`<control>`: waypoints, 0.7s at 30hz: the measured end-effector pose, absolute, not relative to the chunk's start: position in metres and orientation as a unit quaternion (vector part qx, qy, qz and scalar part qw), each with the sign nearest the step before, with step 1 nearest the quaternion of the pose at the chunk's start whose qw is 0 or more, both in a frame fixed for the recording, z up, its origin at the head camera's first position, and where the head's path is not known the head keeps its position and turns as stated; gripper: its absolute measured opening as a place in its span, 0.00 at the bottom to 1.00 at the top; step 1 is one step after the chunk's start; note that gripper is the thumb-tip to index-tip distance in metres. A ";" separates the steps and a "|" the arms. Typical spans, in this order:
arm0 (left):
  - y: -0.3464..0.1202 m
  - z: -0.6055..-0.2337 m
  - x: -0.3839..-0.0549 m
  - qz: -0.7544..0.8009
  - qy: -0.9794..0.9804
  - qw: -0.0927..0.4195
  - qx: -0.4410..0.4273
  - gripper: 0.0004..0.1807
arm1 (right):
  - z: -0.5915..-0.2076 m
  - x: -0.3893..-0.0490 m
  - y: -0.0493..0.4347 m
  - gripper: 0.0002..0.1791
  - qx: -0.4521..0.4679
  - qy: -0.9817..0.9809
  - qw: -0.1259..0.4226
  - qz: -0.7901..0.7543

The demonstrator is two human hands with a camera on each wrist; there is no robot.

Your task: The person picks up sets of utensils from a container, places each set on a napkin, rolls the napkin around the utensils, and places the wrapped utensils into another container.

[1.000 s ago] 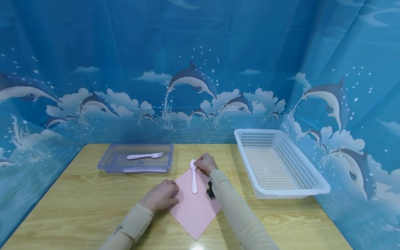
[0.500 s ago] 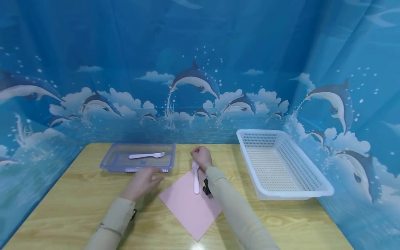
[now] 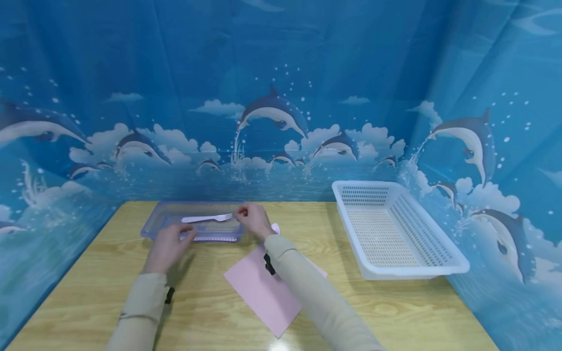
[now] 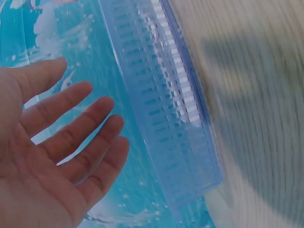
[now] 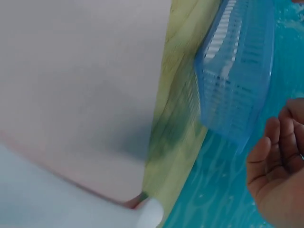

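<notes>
A clear purple basket [image 3: 151,226] stands at the back left of the table, with a pale pink fork [image 3: 204,219] lying in it. My left hand [image 3: 169,246] hovers at the basket's near side; its fingers [image 4: 85,137] are spread and hold nothing in the left wrist view. Beside the basket's right end, close to the fork's tines, is my right hand [image 3: 254,222]. Its fingers are loosely bent, with nothing seen in them in the right wrist view. Behind the right forearm, a pale pink spoon [image 3: 275,228] shows only its bowl. Under that forearm lies a pink square sheet [image 3: 268,295].
A large white perforated basket [image 3: 412,270] stands on the right side of the wooden table [image 3: 215,312]. A blue curtain printed with dolphins [image 3: 281,117] hangs behind and along both sides.
My right hand has left the spoon's bowl and moved left to the purple basket's right end. My left hand has gone from the pink sheet leftward to the basket's near side.
</notes>
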State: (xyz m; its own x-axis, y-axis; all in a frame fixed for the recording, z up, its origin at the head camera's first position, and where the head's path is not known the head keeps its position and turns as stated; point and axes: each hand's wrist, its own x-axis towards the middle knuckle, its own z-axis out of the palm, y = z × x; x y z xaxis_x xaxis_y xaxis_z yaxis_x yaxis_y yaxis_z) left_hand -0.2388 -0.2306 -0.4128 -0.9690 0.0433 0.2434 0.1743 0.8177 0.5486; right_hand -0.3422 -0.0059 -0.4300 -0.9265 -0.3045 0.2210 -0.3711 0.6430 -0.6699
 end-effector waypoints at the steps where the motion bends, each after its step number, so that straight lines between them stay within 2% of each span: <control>1: -0.232 -0.412 -0.239 -0.298 -0.947 0.110 -0.048 0.21 | -0.429 -0.342 -0.008 0.08 0.194 -0.906 0.041 0.374; 6: -0.238 -0.409 -0.240 -0.303 -0.945 0.120 -0.023 0.22 | -0.425 -0.339 -0.016 0.07 0.221 -0.909 0.030 0.352; 11: -0.242 -0.411 -0.241 -0.288 -0.947 0.138 -0.020 0.20 | -0.426 -0.339 -0.026 0.06 0.254 -0.908 0.041 0.331; 21: -0.245 -0.419 -0.243 -0.270 -0.947 0.172 -0.026 0.19 | -0.430 -0.333 -0.044 0.10 0.309 -0.914 0.028 0.260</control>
State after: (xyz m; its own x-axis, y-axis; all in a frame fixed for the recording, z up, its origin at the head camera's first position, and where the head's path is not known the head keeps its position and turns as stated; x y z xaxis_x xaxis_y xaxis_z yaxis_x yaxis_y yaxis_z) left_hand -0.2432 -0.2447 -0.4187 -0.9392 -0.0438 0.3406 0.1422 0.8532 0.5018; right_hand -0.3325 -0.0437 -0.4299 -0.8075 -0.5504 0.2123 -0.5798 0.6739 -0.4579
